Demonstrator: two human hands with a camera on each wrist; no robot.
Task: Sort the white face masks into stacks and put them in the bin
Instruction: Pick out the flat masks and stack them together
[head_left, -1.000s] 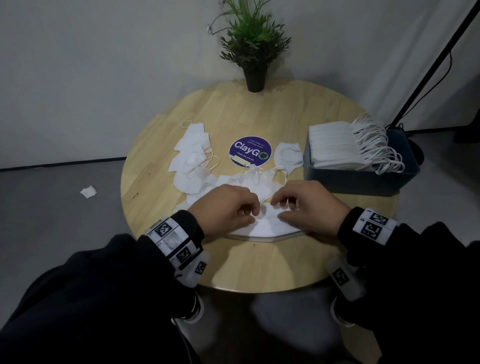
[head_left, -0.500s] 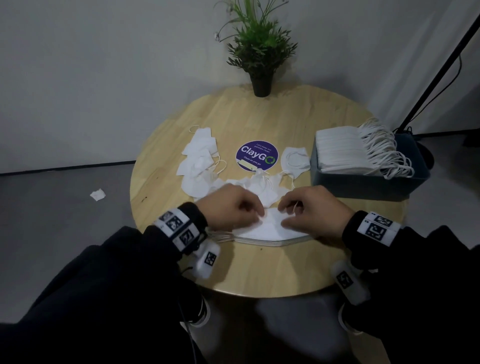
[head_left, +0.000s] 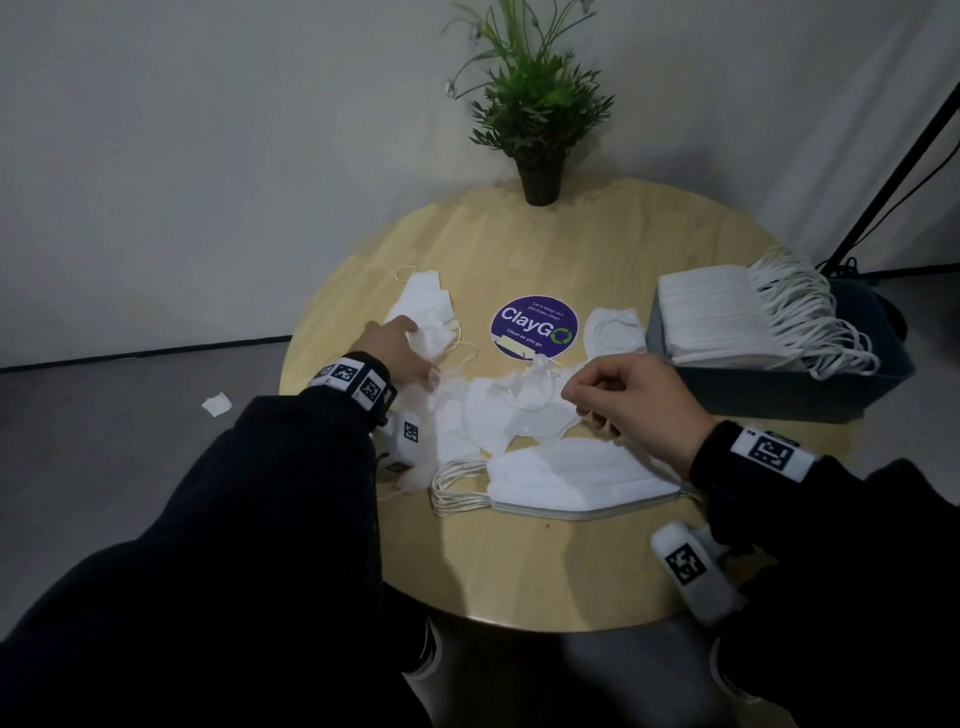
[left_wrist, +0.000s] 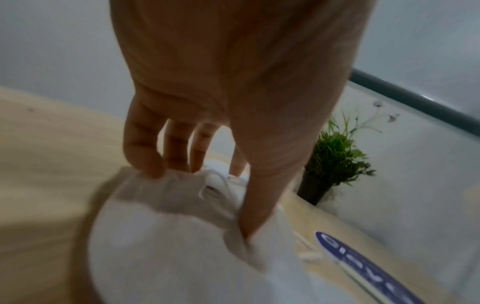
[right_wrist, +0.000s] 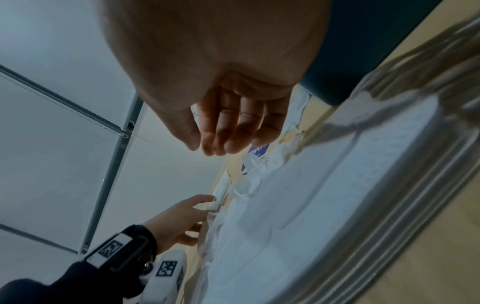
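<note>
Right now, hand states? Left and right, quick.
Left hand: fingers and thumb pinch a loose white face mask on the table.
Right hand: fingers loosely curled above the mask stack, holding nothing.

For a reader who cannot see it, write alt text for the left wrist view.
A left hand pinches a crumpled white face mask on a wooden table, fingers and thumb curled into the fabric. Behind stand a potted plant and a purple sticker.

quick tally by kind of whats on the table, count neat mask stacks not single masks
dark bin: 1
neat mask stacks: 2, one of them in the bin
potted plant: 1
ClayGo sticker: 1
loose masks: too overlapped to count
total: 5
</note>
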